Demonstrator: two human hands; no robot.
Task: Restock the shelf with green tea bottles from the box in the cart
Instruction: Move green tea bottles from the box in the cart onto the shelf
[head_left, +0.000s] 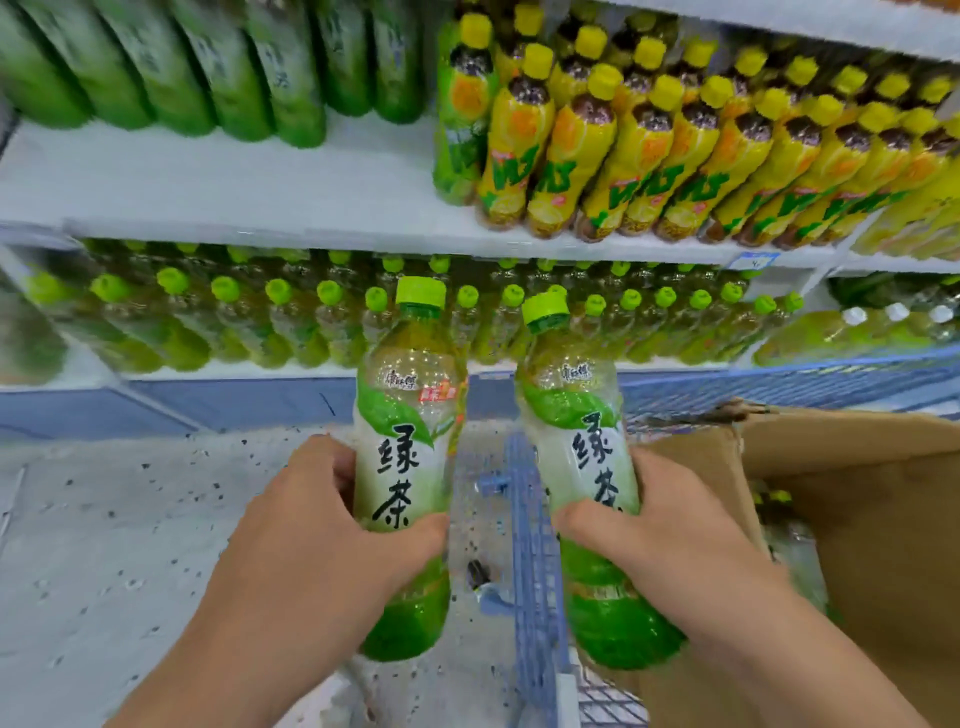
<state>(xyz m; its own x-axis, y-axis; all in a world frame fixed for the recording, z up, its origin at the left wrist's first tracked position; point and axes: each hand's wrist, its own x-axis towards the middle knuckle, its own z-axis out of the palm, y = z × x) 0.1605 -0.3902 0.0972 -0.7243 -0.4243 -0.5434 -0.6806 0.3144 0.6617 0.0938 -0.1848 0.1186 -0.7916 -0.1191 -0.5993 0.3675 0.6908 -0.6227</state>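
L hand (332, 525) wraps one tea bottle (405, 441), R hand (670, 525) wraps another (582, 447), both upright mid-frame, clear of the box (852, 519) in the cart (535, 582) at lower right. Step looks like carry to shelf (218, 182). Next prob: set both into the bare stretch, upper left.

You have rows of yellow-capped yellow bottles (675, 156) across the upper right, dark green-wrapped bottles (171, 62) at upper left, a few white-capped bottles (896, 316) at the right edge, a small blue price tag (753, 260) above them, and speckled grey floor (104, 519) at lower left.
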